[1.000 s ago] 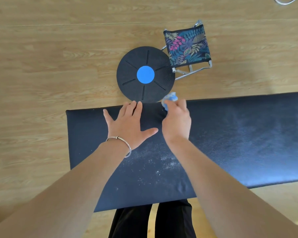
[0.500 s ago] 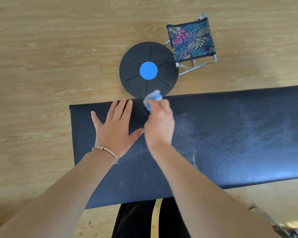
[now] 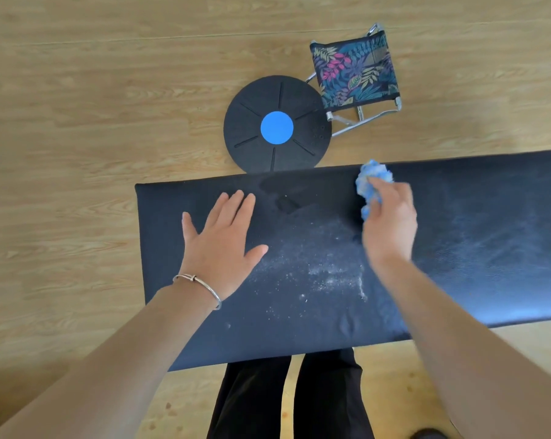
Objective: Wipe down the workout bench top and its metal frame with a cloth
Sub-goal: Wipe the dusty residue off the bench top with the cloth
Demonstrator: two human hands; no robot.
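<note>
The cloth (image 3: 374, 180), a crumpled blue wad, had swept right along the far edge of the black padded desk (image 3: 489, 248), away from the left hand (image 3: 222, 239), which it had been just beside half a second earlier. The right hand (image 3: 390, 223) held it with curled fingers. The left hand stayed flat on the desk's left part, fingers wide. A darker, cleaner patch lay between the hands, but white dust (image 3: 325, 274) remained nearer and to the right. I judged the top only partly wiped. The metal frame was not in view.

Black padded bench top (image 3: 299, 248) runs off right edge — its frame hidden beneath; right hand (image 3: 390, 223) blurred, half-covering crumpled blue cloth (image 3: 371, 179).
</note>
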